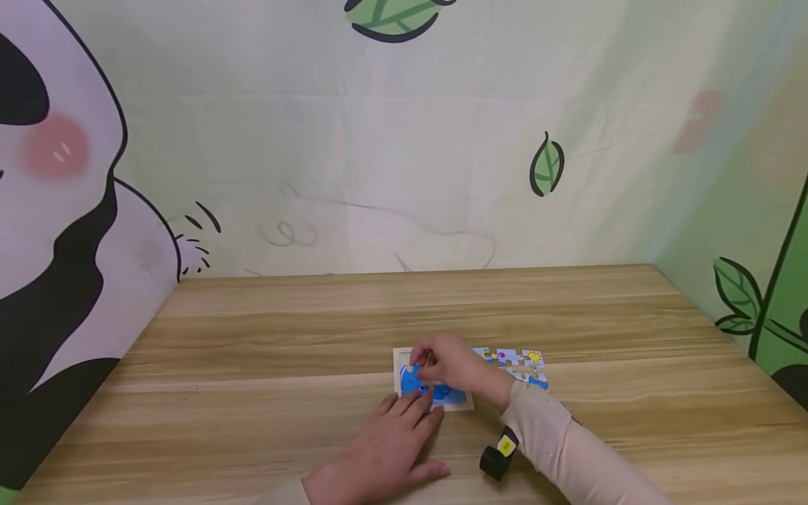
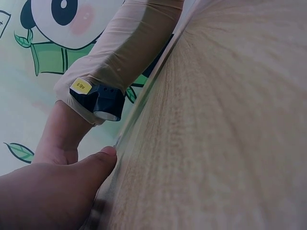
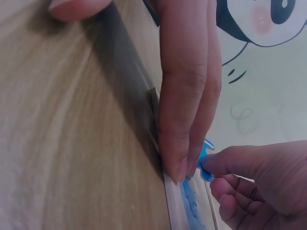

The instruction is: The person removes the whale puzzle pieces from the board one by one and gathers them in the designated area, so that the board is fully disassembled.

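Observation:
A small jigsaw puzzle in a pale wooden frame [image 1: 397, 361] lies on the table, its assembled part showing a blue picture [image 1: 442, 393]. My right hand [image 1: 454, 363] is over the frame's upper part. In the right wrist view it pinches a blue puzzle piece [image 3: 205, 165] between thumb and forefinger, tilted above the frame. My left hand [image 1: 381, 445] rests at the frame's lower left, its fingers stretched out and the fingertips on the near edge. Part of the puzzle is hidden beneath both hands.
Several loose puzzle pieces [image 1: 508, 358] lie right of the frame, partly behind the right forearm. A black wrist camera [image 1: 497, 459] is strapped to the right wrist. The wooden table [image 1: 252, 337] meets a wall [image 1: 429, 175] printed with leaves and a panda.

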Action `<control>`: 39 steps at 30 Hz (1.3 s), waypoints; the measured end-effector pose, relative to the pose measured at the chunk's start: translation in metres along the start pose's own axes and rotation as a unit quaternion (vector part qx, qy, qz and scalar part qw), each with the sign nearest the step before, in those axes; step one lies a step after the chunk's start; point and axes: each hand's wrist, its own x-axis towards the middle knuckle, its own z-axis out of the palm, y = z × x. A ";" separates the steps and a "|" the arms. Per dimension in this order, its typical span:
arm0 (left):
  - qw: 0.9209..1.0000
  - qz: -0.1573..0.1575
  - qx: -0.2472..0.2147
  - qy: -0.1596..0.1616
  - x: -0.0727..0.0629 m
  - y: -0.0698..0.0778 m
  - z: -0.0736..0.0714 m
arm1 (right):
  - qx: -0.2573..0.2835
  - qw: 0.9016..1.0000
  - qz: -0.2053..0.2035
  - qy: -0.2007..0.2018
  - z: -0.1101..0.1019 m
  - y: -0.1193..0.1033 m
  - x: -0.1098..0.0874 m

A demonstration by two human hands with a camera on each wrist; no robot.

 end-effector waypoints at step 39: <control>0.996 -0.014 -0.078 -0.031 0.001 -0.001 -0.005 | 0.026 0.997 -0.068 0.028 0.002 0.004 -0.013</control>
